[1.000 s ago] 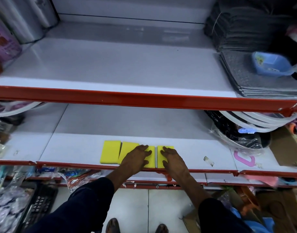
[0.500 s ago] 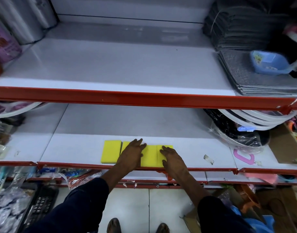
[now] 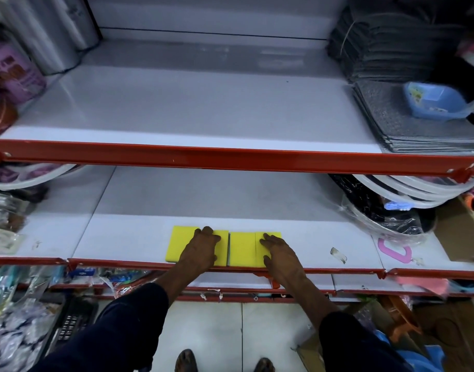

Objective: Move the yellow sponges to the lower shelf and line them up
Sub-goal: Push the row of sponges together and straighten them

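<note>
Several flat yellow sponges [image 3: 242,248] lie side by side in a row at the front edge of the lower white shelf [image 3: 128,237]. My left hand [image 3: 202,249] rests flat on the two left sponges [image 3: 178,244], fingers spread. My right hand [image 3: 280,255] presses flat on the rightmost sponge [image 3: 273,235], covering most of it. A thin gap shows between the second and third sponge. Neither hand grips anything. The upper shelf [image 3: 203,108] in the middle holds no sponges.
Grey mats [image 3: 407,124] with a blue plastic scoop [image 3: 432,103] fill the upper shelf's right; wrapped rolls [image 3: 50,30] stand at its left. Plastic-wrapped pans [image 3: 386,208] sit at the lower shelf's right, a pink cutout [image 3: 394,251] near them. Red shelf rails [image 3: 230,158] jut forward.
My left hand has slid left onto the two left sponges, pushing them together. The tilted sponges now lie straight in one row. My right hand stayed on the rightmost sponge.
</note>
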Demonstrator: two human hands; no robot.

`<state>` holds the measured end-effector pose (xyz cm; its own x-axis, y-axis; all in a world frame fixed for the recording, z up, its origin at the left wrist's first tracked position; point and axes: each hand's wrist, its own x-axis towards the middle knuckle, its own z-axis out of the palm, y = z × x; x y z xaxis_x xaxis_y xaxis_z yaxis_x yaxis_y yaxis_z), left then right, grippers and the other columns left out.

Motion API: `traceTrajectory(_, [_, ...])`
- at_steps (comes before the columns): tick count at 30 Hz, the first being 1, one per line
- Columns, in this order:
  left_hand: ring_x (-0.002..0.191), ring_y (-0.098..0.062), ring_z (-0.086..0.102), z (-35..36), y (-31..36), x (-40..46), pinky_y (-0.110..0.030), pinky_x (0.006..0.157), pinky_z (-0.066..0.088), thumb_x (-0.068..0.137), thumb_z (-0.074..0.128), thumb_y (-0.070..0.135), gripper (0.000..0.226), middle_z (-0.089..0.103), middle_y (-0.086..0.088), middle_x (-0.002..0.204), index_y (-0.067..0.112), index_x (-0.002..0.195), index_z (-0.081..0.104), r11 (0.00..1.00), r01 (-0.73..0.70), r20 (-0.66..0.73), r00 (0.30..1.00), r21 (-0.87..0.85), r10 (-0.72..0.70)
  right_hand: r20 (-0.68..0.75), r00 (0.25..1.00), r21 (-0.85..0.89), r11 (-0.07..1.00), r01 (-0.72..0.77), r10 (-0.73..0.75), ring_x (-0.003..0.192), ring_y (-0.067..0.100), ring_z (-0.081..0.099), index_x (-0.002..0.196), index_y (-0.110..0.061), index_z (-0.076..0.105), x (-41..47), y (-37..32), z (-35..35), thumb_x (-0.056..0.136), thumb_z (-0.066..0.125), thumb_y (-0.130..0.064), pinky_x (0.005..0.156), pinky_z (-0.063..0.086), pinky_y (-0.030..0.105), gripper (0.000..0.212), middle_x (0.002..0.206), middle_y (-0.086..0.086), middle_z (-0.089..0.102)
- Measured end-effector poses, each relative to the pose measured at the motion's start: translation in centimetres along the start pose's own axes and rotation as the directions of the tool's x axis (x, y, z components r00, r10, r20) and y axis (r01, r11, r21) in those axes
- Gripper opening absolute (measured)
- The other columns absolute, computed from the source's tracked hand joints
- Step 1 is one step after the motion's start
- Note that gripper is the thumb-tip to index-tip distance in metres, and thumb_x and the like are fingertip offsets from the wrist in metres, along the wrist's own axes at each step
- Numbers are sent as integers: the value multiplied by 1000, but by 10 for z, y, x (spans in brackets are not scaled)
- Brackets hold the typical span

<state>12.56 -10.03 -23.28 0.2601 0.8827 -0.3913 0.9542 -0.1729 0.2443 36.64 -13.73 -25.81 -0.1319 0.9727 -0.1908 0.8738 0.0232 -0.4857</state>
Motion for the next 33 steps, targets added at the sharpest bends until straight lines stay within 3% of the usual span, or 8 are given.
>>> traceTrajectory(13, [144, -30, 38, 1, -8, -1, -31, 120, 27, 94, 66, 26, 56, 38, -10, 158, 15, 145, 48, 997, -17, -53, 999, -75, 13, 3, 1000, -18, 1000, -24, 24, 146, 20, 26, 143, -14, 42, 0, -7, -1, 92, 56, -10, 120, 19, 29, 53, 158, 4, 31])
traceTrajectory(17, [138, -33, 43, -10, -26, -5, -42, 113, 41, 92, 62, 16, 50, 44, -9, 155, 18, 141, 53, 996, 46, -161, 985, -74, -57, -1, 999, -15, 999, -42, 42, 146, 20, 27, 142, -14, 42, 0, -9, -2, 91, 56, -9, 119, 19, 27, 54, 157, 4, 32])
traceTrajectory(23, [130, -35, 44, -14, -52, -18, -48, 98, 49, 86, 61, 4, 67, 35, -9, 150, 24, 147, 41, 962, 268, -65, 960, -46, -271, 8, 998, -9, 998, -54, 54, 145, 21, 29, 141, -13, 44, -1, -12, -3, 90, 58, -8, 119, 20, 28, 54, 156, 4, 33])
traceTrajectory(27, [122, -38, 54, -2, -64, -17, -44, 99, 54, 81, 63, -2, 67, 37, -14, 148, 21, 142, 50, 955, 238, -72, 964, -175, -254, 17, 998, -5, 998, -65, 65, 144, 21, 30, 141, -14, 44, -1, -14, -4, 89, 59, -8, 119, 20, 28, 54, 156, 4, 34])
traceTrajectory(33, [119, -36, 57, 5, -59, -11, -42, 98, 55, 79, 66, -4, 66, 42, -15, 140, 18, 140, 55, 953, 193, -88, 972, -232, -218, 36, 996, -17, 996, -86, 86, 143, 22, 31, 141, -13, 44, -1, -20, -7, 88, 60, -6, 117, 20, 26, 56, 156, 5, 34])
